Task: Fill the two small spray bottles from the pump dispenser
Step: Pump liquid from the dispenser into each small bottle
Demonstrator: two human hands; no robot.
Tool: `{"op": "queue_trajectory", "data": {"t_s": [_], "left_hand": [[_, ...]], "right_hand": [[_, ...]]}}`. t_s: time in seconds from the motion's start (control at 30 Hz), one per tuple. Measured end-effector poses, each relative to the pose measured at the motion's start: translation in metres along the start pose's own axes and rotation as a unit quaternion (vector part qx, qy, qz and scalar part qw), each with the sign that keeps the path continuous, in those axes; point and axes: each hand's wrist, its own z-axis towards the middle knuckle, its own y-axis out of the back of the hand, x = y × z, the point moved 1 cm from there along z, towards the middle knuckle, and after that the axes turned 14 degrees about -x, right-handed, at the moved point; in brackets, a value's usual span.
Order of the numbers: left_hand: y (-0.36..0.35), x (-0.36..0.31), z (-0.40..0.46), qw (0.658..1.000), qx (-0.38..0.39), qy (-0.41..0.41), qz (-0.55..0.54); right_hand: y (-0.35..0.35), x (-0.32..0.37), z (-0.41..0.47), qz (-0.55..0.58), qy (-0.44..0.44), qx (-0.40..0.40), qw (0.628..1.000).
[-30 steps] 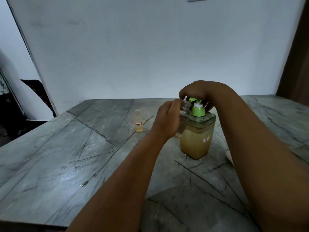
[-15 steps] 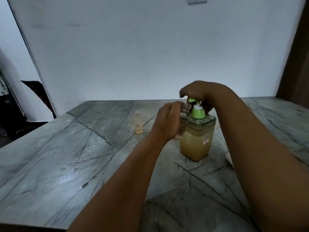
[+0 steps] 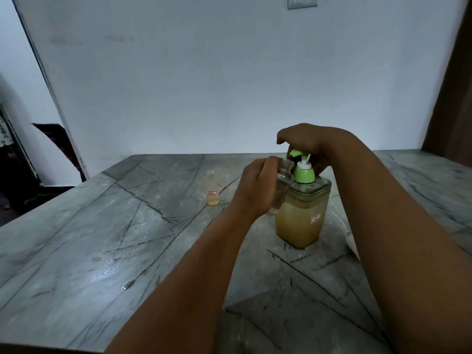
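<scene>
A square pump dispenser point(image 3: 302, 218) with yellowish liquid and a green pump head point(image 3: 297, 153) stands on the table right of centre. My right hand point(image 3: 306, 141) rests over the pump head, fingers curled around it. My left hand point(image 3: 258, 187) grips a small clear uncapped bottle point(image 3: 283, 180), tilted with its mouth just below the green spout. A second small uncapped bottle point(image 3: 212, 191), partly filled with yellowish liquid and bearing a red-bordered label, stands alone to the left.
The grey veined stone table point(image 3: 115, 238) runs to a white wall behind. A small droplet point(image 3: 127, 284) lies on the table at front left. A white object's edge point(image 3: 353, 242) peeks out beside my right forearm.
The green pump head has risen from its pressed-down position, with my right hand lifting along. My left hand keeps the clear bottle at the spout.
</scene>
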Motion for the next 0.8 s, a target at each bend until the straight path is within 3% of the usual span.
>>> {"op": "queue_trajectory", "data": {"t_s": [0.3,0.53,0.8], "left_hand": [[-0.001,0.0054,0.004,1.0,0.005,-0.003,0.0],[-0.0003,0.0016,0.001,1.0,0.006,-0.003,0.017],[-0.0007,0.002,0.002,1.0,0.003,-0.008,0.007]], "right_hand": [[-0.0079,-0.0023,0.0032,-0.053,-0.002,0.009,0.999],[0.0004,-0.0042,0.0062,0.027,-0.021,0.012,0.999],[-0.0042,-0.0038,0.0056,0.008,-0.013,0.016,1.0]]}}
